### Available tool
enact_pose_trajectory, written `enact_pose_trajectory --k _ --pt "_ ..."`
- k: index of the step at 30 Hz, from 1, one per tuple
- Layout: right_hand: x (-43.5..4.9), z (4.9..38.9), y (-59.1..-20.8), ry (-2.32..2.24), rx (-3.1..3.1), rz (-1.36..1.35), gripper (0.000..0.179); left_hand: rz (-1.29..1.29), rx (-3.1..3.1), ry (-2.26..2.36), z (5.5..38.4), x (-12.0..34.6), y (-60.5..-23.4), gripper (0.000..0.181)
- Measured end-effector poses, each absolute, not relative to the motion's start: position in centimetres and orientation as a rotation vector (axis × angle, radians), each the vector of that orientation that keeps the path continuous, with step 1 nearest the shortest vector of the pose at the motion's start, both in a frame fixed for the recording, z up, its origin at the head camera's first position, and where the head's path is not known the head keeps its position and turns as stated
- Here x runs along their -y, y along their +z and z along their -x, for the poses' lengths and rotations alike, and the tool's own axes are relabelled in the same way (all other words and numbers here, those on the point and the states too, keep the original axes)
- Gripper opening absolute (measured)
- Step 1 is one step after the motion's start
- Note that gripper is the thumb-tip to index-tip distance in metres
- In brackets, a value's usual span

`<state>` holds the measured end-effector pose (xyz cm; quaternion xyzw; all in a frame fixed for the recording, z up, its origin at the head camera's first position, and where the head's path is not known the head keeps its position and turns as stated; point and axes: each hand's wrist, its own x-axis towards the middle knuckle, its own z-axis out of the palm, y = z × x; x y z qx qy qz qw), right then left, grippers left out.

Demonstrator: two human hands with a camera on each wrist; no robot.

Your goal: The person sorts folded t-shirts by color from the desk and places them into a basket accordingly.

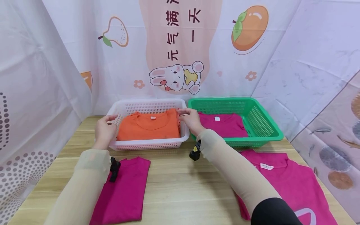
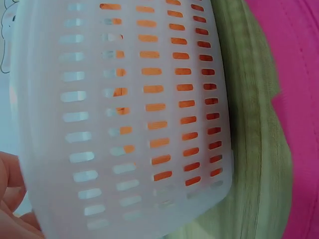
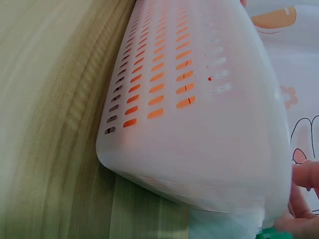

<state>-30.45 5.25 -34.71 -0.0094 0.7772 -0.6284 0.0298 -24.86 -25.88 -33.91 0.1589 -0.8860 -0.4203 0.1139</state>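
A folded orange T-shirt lies in a white perforated basket. My left hand is at the basket's left end, thumb and fingers apart near the rim. In the left wrist view, part of this hand shows beyond the basket wall. My right hand reaches over the right end, its fingertips beside the shirt's right edge. The right wrist view has its fingers spread from the thumb beyond the rim. Both wrists carry black camera straps.
Right of the white basket stands a green basket with a folded magenta T-shirt inside. Another folded magenta garment lies front left on the wooden table. A larger magenta T-shirt lies front right, partly under my right arm. Printed curtains hang behind.
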Motion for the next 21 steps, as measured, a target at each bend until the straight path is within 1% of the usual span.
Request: enact_pose_trajectory --k 2,7,11,15,21 --pt "-5.4 30.3 -34.7 -1.938 -2.389 0.039 0.033 -0.438 2.596 -1.226 24.6 26.0 -33.9 0.052" --pt "-5.7 29.6 -34.4 -1.954 -2.330 0.052 0.036 -0.336 2.588 -1.199 23.8 26.1 -33.6 0.044" --pt "-5.9 28.9 -34.0 -1.989 -2.261 0.069 0.044 -0.270 2.577 -1.199 22.7 26.1 -33.2 0.038" --pt "-6.3 27.8 -33.6 -2.008 -2.207 0.117 0.052 -0.236 2.531 -1.235 20.9 26.3 -33.3 0.036" --pt "-6.9 26.0 -33.3 -2.004 -2.139 0.178 0.056 -0.157 2.501 -1.225 17.5 26.8 -34.4 0.035"
